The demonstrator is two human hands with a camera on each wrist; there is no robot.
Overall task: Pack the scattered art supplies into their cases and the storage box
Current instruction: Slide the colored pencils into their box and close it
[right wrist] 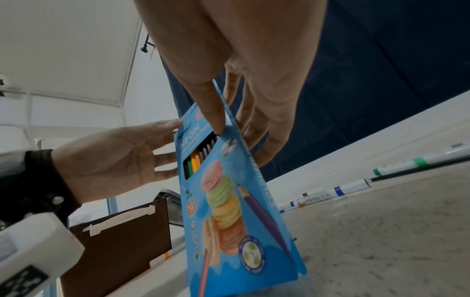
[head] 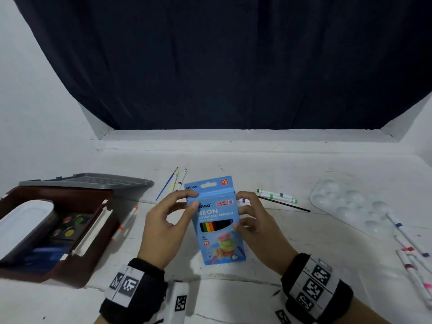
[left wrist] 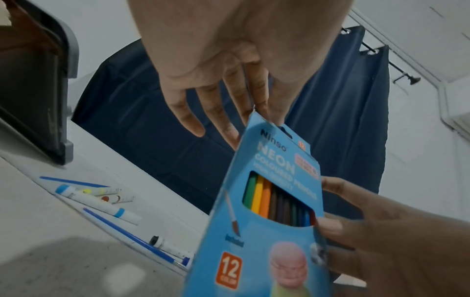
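Observation:
A blue box of neon coloured pencils (head: 217, 232) stands tilted at the middle of the white table, its window showing several pencils. My left hand (head: 163, 230) pinches its upper left corner, thumb on the front and fingers behind. My right hand (head: 257, 230) grips the right edge the same way. In the left wrist view the pencil box (left wrist: 267, 231) hangs below my left hand (left wrist: 216, 80), with the right hand (left wrist: 394, 241) at its side. In the right wrist view the pencil box (right wrist: 229, 201) sits between the right hand (right wrist: 241, 70) and the left hand (right wrist: 114, 160).
A brown storage box (head: 58, 277) lies open at the left, holding a white case (head: 23, 220) and paint pans (head: 70, 225); its grey lid (head: 86, 181) lies behind. A white palette (head: 350, 204) sits right. Loose markers (head: 275, 195), (head: 124, 223), (head: 413, 265) and a blue brush (head: 167, 185) lie about.

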